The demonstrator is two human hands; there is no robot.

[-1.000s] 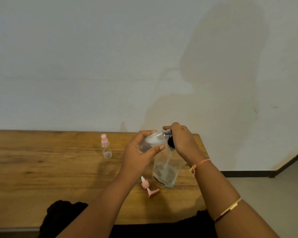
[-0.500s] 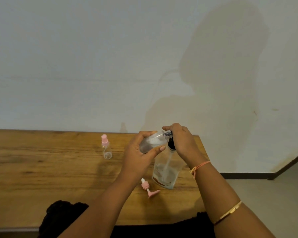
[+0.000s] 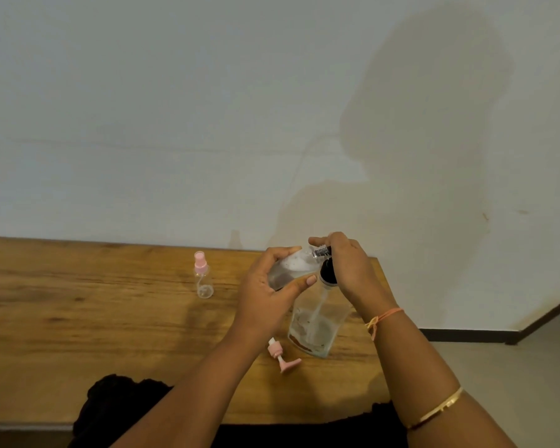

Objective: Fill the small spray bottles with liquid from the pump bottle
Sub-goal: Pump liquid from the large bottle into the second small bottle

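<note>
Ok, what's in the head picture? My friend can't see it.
The left hand holds a small clear plastic bottle tilted to the black pump of a tall clear bottle; the right hand grips the pump. A pink spray cap lies on the wooden table; a pink-capped clear bottle stands further left.

pump bottle (image 3: 316,324) top: partly hidden under right hand (image 3: 349,268) | table (image 3: 78,318): cut at left edge
</note>
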